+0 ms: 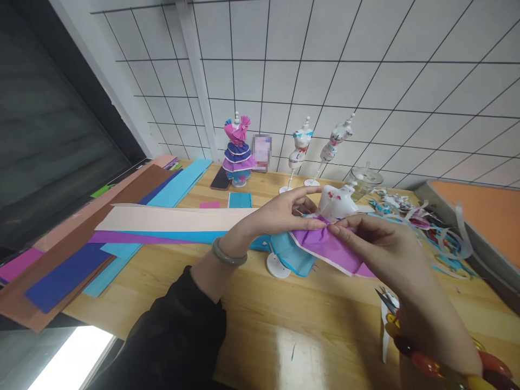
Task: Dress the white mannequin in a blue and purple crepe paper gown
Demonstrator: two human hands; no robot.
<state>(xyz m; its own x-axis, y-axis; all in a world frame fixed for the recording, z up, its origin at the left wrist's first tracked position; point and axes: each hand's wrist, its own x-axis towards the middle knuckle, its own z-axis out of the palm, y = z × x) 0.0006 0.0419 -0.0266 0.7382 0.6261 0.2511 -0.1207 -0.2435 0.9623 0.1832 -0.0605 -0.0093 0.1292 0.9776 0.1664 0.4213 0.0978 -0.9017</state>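
Observation:
Between my hands leans a small white dress-form mannequin (337,201), tilted to the right, its round base (278,265) to the lower left. A purple paper strip (325,244) with a pale edge is gathered at its waist, over a light blue paper skirt (296,254). My left hand (290,210) has its thumb on the strip's top edge, fingers behind the mannequin. My right hand (376,238) pinches the strip close to the left thumb. Part of the mannequin's body is hidden by the hands and paper.
Long coloured paper strips (174,219) spread across the left. A finished paper dress (238,154) on a mannequin, a phone (220,179) and two bare mannequins (301,146) stand at the back. Scissors (388,303) lie by my right wrist; paper scraps (422,216) heap at right beside a tray (479,216).

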